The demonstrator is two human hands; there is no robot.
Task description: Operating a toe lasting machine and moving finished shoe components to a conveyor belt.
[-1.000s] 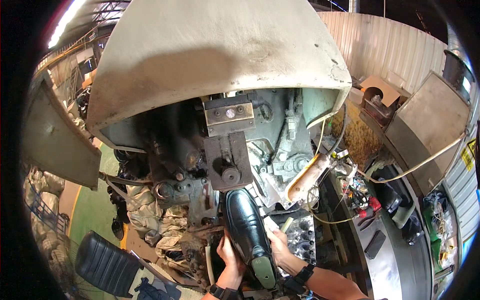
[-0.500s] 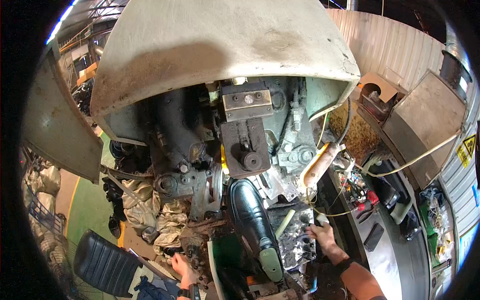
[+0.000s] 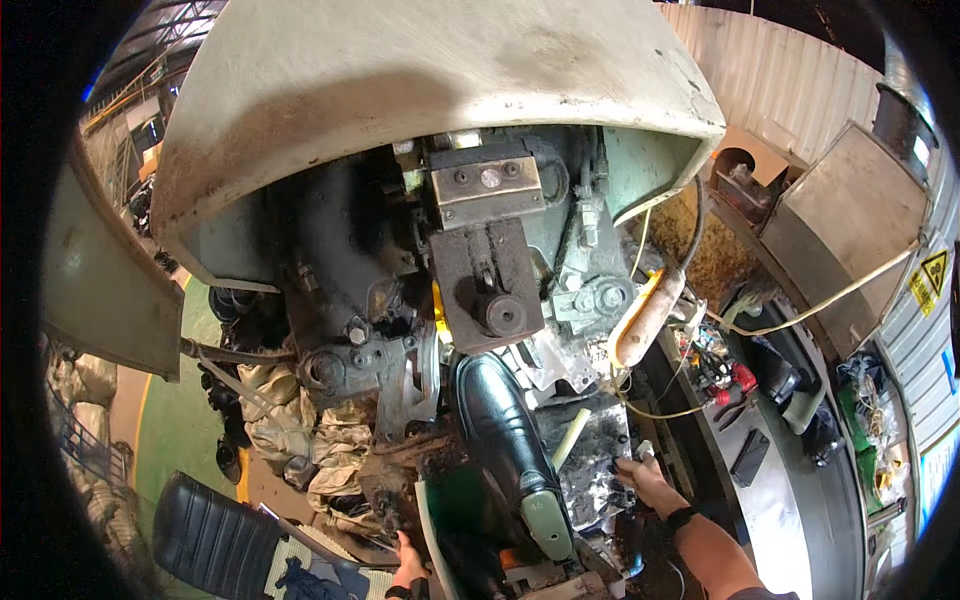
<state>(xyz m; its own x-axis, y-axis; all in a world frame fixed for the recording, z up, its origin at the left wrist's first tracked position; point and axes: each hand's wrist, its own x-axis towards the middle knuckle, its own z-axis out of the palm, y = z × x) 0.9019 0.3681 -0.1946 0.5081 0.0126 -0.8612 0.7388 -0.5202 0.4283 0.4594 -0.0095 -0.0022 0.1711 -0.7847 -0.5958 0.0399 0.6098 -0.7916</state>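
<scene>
A glossy black leather shoe upper (image 3: 495, 410) sits on a pale green last (image 3: 545, 525) at the middle of a grimy machine. Its toe points away from me, just below a dark clamp block (image 3: 487, 290). My right hand (image 3: 645, 482) is right of the shoe at the edge of a stained metal plate. Its fingers are curled in beside a small pale knob (image 3: 648, 450), and what they grip is unclear. My left hand (image 3: 408, 562) is low at the machine's left side, near the shoe's stand. One finger or thumb points up; the others are hidden.
A large cream hood (image 3: 440, 80) overhangs the machine. A corded, tube-shaped lamp (image 3: 650, 320) hangs at right. Pliers (image 3: 733, 408) and a black phone (image 3: 750, 457) lie on the right-hand bench. At left stand a black padded chair (image 3: 215, 535) and several cloth sacks (image 3: 275, 420).
My left hand has moved right, closer to the machine's frame. My right hand has lowered slightly and stays by the plate's edge. The shoe remains under the clamp block; the view has shifted a little.
</scene>
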